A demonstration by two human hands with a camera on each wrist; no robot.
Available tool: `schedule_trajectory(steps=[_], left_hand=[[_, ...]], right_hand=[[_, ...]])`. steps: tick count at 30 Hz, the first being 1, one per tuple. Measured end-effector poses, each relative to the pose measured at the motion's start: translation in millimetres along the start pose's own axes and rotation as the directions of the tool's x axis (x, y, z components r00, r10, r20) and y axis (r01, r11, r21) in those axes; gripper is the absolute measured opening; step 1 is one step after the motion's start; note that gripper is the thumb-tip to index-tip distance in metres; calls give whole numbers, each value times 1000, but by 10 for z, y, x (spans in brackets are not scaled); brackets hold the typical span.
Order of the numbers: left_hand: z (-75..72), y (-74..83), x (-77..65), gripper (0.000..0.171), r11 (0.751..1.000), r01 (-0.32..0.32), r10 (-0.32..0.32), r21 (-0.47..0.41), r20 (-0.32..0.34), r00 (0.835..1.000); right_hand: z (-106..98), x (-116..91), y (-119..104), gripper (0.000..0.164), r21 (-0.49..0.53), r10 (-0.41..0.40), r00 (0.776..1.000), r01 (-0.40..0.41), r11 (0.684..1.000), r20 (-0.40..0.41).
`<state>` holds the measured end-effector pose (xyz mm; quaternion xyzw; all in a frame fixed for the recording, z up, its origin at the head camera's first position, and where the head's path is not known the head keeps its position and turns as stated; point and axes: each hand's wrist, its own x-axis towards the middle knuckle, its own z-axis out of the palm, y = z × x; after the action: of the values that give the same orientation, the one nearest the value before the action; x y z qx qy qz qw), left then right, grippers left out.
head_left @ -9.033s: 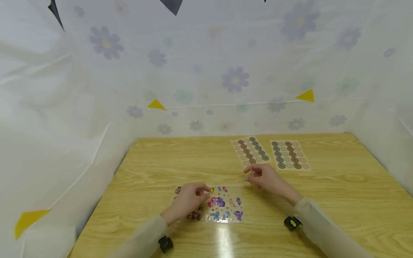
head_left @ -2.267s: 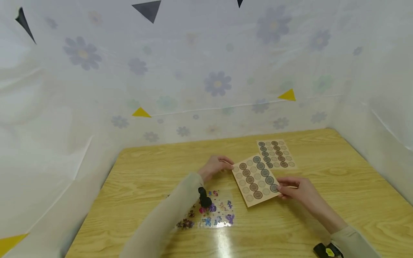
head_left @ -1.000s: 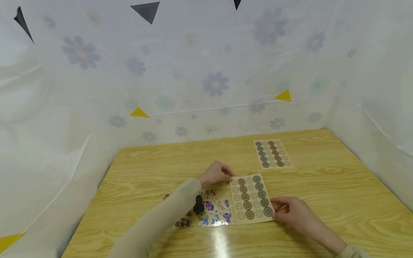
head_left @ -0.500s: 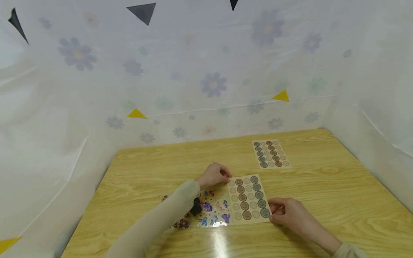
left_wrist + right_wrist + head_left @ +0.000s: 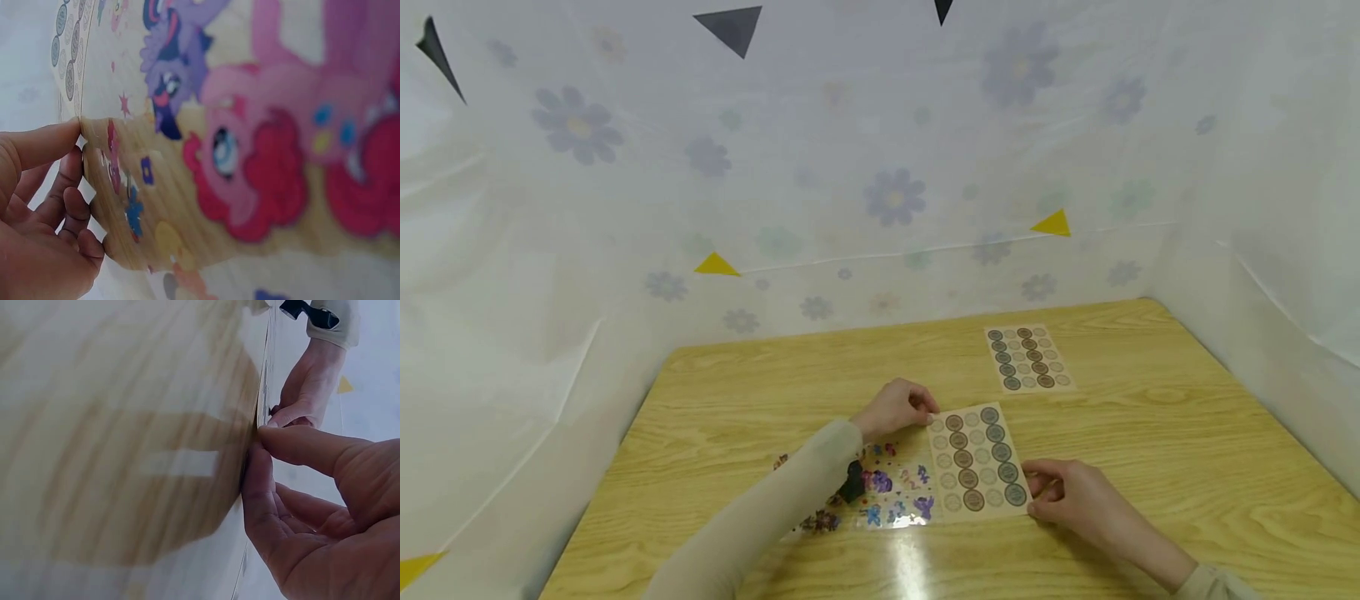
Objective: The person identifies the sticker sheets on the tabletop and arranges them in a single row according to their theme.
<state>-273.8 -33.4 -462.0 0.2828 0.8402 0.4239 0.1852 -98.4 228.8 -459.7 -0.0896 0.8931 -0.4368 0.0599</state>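
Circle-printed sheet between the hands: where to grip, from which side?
Probably pinch the circle-printed sheet by its near right corner, coming from the right, as the right hand does: it's thin and flat, so edges suit best, and the clear pony sheet crowds its left.

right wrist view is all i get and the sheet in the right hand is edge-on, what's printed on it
Observer: The head view shows columns of circles on the sheet that the right hand pinches: brown, grey-green and pale ones.
Operator: which corner has the other hand got
Observer: The left hand pinches its far left corner.
Operator: anything on the table past it
Observer: Yes, toward the far edge of the table lies a second sheet, also with columns of circles.
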Motion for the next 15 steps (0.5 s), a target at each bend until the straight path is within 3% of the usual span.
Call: schedule_trajectory(steps=[7,15], left_hand=[[1,2,-13,10,1000,-5,5,26,9,1000],[8,-26,-3,11,998,-11,10,56,9,1000]], right_hand=[[26,-12,-1,62,-56,5,999,-7,998,-34],[24,-17,8,41,-91,-31,1000,31,995,-1]])
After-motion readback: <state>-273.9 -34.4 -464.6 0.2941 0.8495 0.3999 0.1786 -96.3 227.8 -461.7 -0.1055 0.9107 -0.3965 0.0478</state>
